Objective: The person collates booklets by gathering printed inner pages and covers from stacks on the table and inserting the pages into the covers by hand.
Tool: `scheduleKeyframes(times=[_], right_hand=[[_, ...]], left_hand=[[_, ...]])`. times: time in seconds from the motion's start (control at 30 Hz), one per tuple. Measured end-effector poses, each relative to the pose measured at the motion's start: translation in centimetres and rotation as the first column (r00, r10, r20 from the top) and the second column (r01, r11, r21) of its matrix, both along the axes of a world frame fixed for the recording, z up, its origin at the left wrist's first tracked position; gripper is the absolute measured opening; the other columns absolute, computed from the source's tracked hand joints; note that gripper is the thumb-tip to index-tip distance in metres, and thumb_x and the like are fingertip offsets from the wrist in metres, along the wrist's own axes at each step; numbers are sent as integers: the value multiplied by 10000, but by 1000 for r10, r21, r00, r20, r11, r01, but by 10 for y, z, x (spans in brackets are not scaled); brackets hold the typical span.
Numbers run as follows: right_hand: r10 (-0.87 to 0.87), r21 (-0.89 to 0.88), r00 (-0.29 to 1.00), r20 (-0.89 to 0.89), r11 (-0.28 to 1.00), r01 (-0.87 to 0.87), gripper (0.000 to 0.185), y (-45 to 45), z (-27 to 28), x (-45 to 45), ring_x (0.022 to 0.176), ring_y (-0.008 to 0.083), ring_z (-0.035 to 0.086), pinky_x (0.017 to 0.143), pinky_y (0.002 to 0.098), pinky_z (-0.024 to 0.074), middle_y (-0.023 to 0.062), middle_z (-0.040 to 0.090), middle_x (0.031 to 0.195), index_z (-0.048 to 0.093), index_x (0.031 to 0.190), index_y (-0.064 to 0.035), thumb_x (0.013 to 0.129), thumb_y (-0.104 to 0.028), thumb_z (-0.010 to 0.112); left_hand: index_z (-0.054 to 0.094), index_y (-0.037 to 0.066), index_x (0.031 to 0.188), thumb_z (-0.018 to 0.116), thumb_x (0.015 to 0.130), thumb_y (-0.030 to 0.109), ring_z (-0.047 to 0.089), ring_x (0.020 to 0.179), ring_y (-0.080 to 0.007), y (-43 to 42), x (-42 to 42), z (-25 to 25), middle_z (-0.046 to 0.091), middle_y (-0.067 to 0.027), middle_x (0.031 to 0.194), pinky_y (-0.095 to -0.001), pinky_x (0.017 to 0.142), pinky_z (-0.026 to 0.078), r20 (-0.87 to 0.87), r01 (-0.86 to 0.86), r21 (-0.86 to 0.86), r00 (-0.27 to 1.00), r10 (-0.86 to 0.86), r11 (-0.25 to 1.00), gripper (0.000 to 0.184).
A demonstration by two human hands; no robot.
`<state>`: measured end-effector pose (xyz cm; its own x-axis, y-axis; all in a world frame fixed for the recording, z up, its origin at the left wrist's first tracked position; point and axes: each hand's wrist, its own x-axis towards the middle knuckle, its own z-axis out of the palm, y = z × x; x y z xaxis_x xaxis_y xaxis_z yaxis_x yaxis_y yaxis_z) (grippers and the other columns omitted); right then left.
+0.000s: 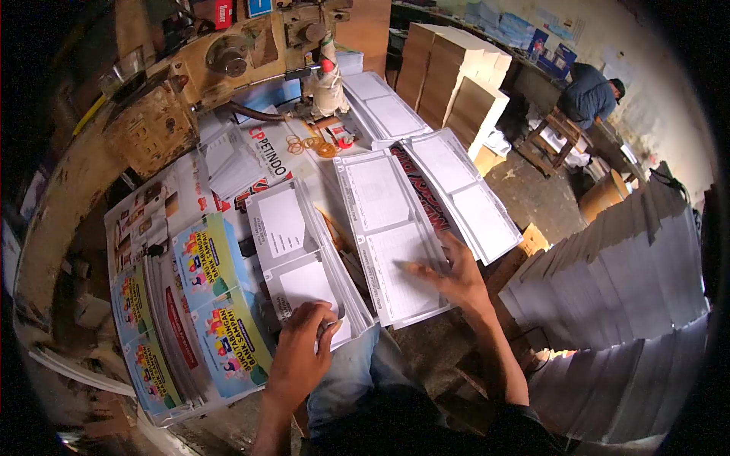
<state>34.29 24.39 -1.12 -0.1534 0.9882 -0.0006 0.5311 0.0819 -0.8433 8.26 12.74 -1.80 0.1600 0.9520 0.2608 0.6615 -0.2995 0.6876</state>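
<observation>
My left hand (306, 346) rests at the near end of a stack of white printed sheets (293, 228). Its fingers are curled and pressed together at the edge of the top sheet; the fingertips are partly hidden. Over a second stack of printed sheets (391, 220), to the right, my right hand (462, 277) has its thumb and fingers apart, the thumb reaching across the page and the fingers by the right edge. Left of both stacks lie colourful printed covers (220, 304) in blue and yellow. A third stack of white sheets (460, 186) sits farther right.
Yellow rubber bands (308, 144) lie on the table behind the stacks, beneath a metal machine frame (228, 57). A wrapped bottle (328, 87) stands there. Tall paper piles (608, 281) rise at right, with brown stacks (449, 68) at the back. Another person (589, 95) sits at far right.
</observation>
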Motion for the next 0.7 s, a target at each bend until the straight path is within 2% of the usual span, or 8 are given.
scheduleKeyframes(times=[0.17, 0.23, 0.33, 0.43, 0.5, 0.57, 0.67, 0.7], right_hand=[[24, -63, 919, -394, 997, -53, 631, -5, -2, -20, 1112, 202, 600, 957, 321, 478, 163, 608, 1238, 387, 1417, 33, 869, -20, 697], [32, -110, 885, -465, 990, -93, 609, -11, 5, -34, 1144, 192, 574, 969, 324, 472, 141, 566, 1296, 365, 1443, 18, 890, 38, 619], [177, -84, 850, -496, 965, -250, 652, -18, -23, -64, 1268, 248, 486, 1059, 345, 404, 191, 420, 1449, 292, 1498, 0, 908, 7, 570], [303, -36, 870, -389, 939, -343, 654, -25, -35, -86, 1350, 280, 403, 1117, 364, 332, 208, 388, 1480, 287, 1498, 16, 890, 20, 527], [405, 15, 843, -353, 904, -428, 658, -26, -44, -98, 1428, 298, 309, 1180, 373, 234, 219, 351, 1514, 272, 1495, 53, 871, 24, 477], [388, -70, 837, -385, 892, -446, 666, -25, -45, -95, 1446, 287, 284, 1191, 359, 201, 218, 313, 1543, 246, 1503, 70, 886, -6, 486], [269, -88, 944, -190, 953, -289, 571, -28, -33, -100, 1410, 279, 359, 1165, 346, 256, 215, 408, 1500, 359, 1487, 23, 933, -68, 468], [188, -182, 898, -398, 943, -278, 590, -22, -48, -98, 1391, 273, 382, 1171, 341, 240, 203, 455, 1465, 380, 1455, 66, 985, -242, 559]], left_hand=[[519, 11, 1029, 556, 981, 89, 600, 857, -206, -37, 14, 16, 604, -118, 871, -332, 795, 468, 436, -493, -110, 756, 488, 863, 99], [499, 19, 1025, 542, 986, 75, 567, 835, -169, -46, 8, 10, 586, -99, 870, -297, 777, 446, 416, -541, -144, 727, 547, 828, 82], [479, 2, 1101, 550, 938, -47, 577, 812, -99, -49, 0, -5, 655, -117, 917, -206, 660, 403, 527, -494, -22, 733, 430, 869, 184], [492, 10, 1128, 611, 932, -1, 611, 839, -131, -52, -5, 2, 665, -119, 979, -237, 682, 454, 314, -458, -68, 834, 455, 886, 230], [513, 20, 1122, 686, 910, 84, 650, 847, -192, -50, -6, 12, 676, -131, 1036, -297, 727, 519, 535, -286, 7, 811, 238, 958, 281], [529, 35, 1117, 777, 841, 173, 652, 929, -287, -64, -38, 31, 651, -138, 1077, -405, 834, 542, 354, -328, -38, 879, 320, 944, 396], [553, 53, 1108, 881, 667, 295, 494, 1182, -363, -78, -72, 42, 504, -141, 1161, -500, 990, 450, -245, -366, -63, 908, 341, 929, 601], [553, 53, 1108, 881, 667, 295, 494, 1182, -363, -81, -80, 39, 504, -141, 1161, -500, 990, 450, -241, -393, -79, 900, 365, 916, 601]])
